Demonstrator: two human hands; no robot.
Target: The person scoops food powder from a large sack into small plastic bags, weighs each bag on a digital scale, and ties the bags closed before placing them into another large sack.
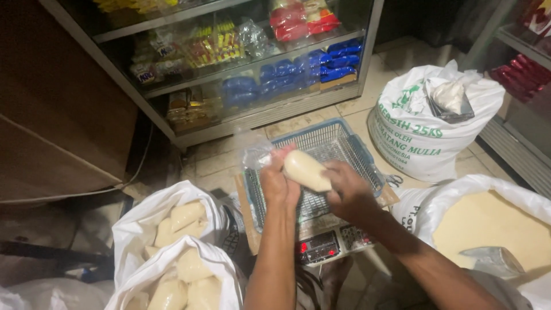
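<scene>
Both of my hands hold one small clear plastic bag of pale powder over a blue wire basket. My left hand pinches the bag's loose top, which sticks out to the left. Gripping the filled end from the right is my right hand. The basket sits on a digital scale with a red lit display, on a piece of cardboard on the tiled floor.
A white sack at lower left holds several filled bags. An open sack of pale powder with a scoop stands at right. Another white printed sack stands behind it. A glass display cabinet of packaged goods runs along the back.
</scene>
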